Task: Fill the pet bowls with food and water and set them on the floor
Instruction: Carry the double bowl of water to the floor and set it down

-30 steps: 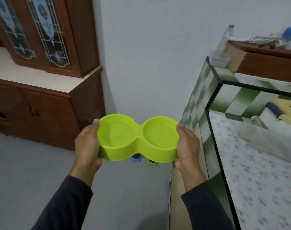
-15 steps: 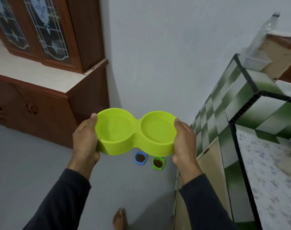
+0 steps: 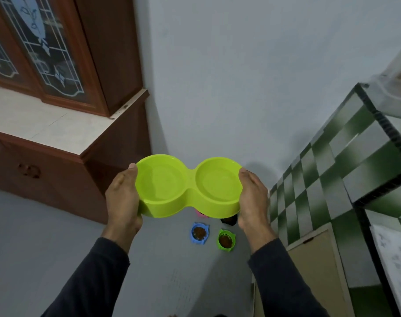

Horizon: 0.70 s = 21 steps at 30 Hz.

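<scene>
A wooden cabinet (image 3: 57, 138) is seen at the left and a green-checked counter (image 3: 346, 161) at the right. Between them, above the grey floor (image 3: 35, 248), a lime double bowl (image 3: 188, 186) is held level, gripped at its ends by the left hand (image 3: 123, 197) and right hand (image 3: 254, 197). Water may lie in its left well. Below, a blue bowl (image 3: 199, 233) and green bowl (image 3: 226, 240) of kibble are set on the floor.

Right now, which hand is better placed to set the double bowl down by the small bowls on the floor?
Neither alone: the left hand and right hand each grip one end of the double bowl. The right is marginally nearer, as the blue bowl and green bowl lie below its side.
</scene>
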Tool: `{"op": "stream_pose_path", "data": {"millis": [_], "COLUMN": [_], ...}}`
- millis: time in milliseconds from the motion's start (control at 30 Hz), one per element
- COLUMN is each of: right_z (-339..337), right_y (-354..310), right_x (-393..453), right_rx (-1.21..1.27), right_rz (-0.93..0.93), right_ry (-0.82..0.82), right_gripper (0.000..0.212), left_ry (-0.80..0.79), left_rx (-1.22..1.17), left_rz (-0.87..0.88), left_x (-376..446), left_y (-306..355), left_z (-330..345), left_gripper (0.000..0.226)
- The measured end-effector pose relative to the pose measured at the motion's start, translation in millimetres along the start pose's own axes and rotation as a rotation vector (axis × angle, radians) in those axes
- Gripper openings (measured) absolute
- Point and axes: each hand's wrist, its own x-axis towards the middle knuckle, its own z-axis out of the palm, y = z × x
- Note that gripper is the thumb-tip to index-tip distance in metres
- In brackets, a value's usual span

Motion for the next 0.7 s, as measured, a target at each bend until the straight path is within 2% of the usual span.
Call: {"op": "stream_pose_path", "data": {"millis": [300,700], "right_z": [41.2,86.3], "right_y": [14.8,29.9], "right_x": [82.6,221.8], "right_rx": [-0.03,-0.065], "right_rz": [-0.005,-0.012], "right_ry": [-0.062,-0.252], "right_gripper": [0.019,0.018], "left_ry": [0.029,0.115], "left_rx": [-0.019,-0.043], "left_rz": [0.012,0.059], "left_x": [72.0,147.4], "left_y": [-32.1,-79.7], "left_z": [33.7,101.6], "left_gripper": [0.021,0.022]}}
